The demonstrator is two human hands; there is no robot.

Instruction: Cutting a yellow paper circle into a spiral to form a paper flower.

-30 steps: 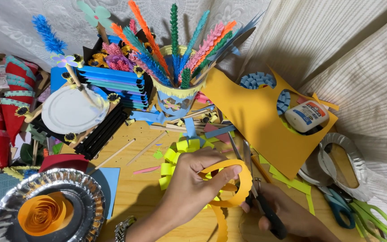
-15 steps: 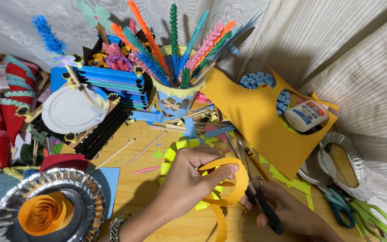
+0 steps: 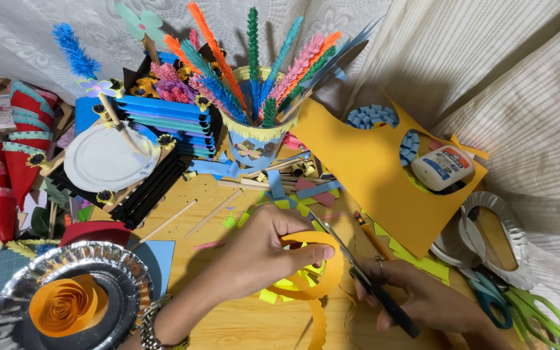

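Nearest, on the wooden tabletop (image 3: 241,324): left hand (image 3: 260,249) pinched closed on a curling orange paper strip (image 3: 325,269), thumb and fingers gripping its loop. Just beside it, right hand (image 3: 422,298) wrapped around black-handled scissors (image 3: 364,279), blades apparently touching the strip, though hard to tell. At left, a foil plate (image 3: 8,304) carrying an orange paper rose (image 3: 66,304). Farther back, an orange card sheet (image 3: 371,168) with a glue bottle (image 3: 442,167), then a cup of coloured paper stems (image 3: 257,139).

Glue bottle (image 3: 443,166) on orange sheet (image 3: 371,175); foil plate (image 3: 8,304) holds paper rose (image 3: 66,304).
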